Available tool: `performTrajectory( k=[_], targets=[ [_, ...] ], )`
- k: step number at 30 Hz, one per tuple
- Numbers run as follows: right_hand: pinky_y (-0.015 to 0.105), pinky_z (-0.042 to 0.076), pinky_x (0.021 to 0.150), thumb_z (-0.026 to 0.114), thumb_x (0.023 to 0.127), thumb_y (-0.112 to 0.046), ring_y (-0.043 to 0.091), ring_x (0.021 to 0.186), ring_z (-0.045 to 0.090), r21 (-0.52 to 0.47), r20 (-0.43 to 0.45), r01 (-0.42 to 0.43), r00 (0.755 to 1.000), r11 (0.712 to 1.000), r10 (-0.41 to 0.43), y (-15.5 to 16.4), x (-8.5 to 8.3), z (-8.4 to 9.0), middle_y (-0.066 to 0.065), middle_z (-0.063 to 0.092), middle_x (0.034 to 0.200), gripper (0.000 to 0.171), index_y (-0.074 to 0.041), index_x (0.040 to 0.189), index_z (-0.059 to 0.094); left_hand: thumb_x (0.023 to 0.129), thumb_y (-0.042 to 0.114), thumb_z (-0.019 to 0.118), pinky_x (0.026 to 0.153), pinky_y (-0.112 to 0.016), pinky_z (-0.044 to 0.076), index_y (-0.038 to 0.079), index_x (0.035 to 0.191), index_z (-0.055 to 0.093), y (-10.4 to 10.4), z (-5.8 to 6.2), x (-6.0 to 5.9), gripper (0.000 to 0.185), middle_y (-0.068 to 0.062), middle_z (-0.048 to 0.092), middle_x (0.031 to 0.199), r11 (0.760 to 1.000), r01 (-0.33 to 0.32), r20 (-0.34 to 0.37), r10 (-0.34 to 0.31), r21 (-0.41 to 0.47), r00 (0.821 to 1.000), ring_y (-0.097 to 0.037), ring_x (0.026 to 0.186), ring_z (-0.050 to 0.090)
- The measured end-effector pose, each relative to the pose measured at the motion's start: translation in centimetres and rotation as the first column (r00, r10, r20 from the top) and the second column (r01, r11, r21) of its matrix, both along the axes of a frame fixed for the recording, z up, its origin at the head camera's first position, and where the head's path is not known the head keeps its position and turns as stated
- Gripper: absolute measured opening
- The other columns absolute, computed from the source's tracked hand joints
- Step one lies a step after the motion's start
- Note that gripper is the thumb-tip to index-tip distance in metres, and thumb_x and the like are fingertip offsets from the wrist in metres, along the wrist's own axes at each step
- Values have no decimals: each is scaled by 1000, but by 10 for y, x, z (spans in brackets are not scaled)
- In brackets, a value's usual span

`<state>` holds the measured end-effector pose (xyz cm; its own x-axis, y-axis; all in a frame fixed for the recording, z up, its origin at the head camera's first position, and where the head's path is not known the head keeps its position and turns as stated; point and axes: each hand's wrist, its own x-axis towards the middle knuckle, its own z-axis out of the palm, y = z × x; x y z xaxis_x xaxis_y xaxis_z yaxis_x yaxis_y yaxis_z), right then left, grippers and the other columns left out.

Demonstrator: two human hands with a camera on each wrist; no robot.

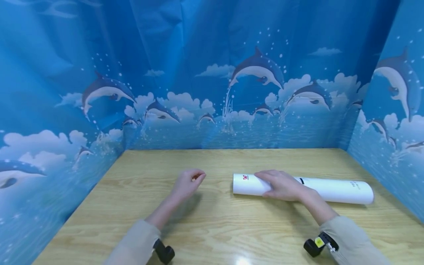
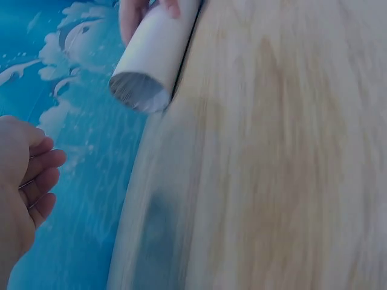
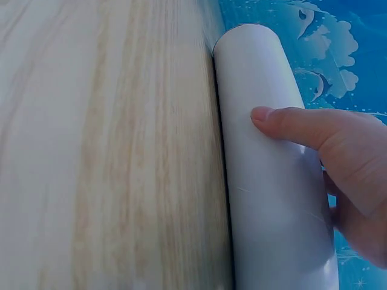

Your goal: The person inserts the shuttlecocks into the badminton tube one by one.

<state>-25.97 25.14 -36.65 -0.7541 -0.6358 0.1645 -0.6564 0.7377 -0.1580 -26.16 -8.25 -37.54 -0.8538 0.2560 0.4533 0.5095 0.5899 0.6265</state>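
A long white cardboard tube lies on its side across the right half of the table, with a small red logo near its left end and a black mark further along. My right hand grips it left of its middle; in the right wrist view the thumb lies over the near side and the other fingers are partly hidden behind the tube. The left wrist view shows the tube's hollow end, grey inside. My left hand, holding nothing, hovers over the table left of the tube, its fingers loosely curled.
The wooden table has a light grain. Blue sheeting printed with dolphins and clouds stands behind it and along both sides. A black wrist camera is strapped to the right sleeve, and another to the left.
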Motion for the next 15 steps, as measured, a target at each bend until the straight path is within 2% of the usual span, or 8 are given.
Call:
performTrajectory(
  k=[8,15],
  targets=[
    [56,36,94,70,81,-34,38,117,47,-2,29,36,999,999,-36,3,2,1,17,49,132,67,-8,137,43,90,16,60,74,-39,49,3,100,69,-25,12,-5,19,-7,67,91,994,-105,52,107,-32,993,-21,84,60],
    [59,30,97,63,83,-48,37,121,43,6,30,88,996,996,-89,10,3,8,16,48,133,69,-9,137,44,92,25,58,71,-37,48,4,106,67,-45,21,-13,27,-7,66,94,985,-158,93,163,-64,982,-21,85,58]
  ],
)
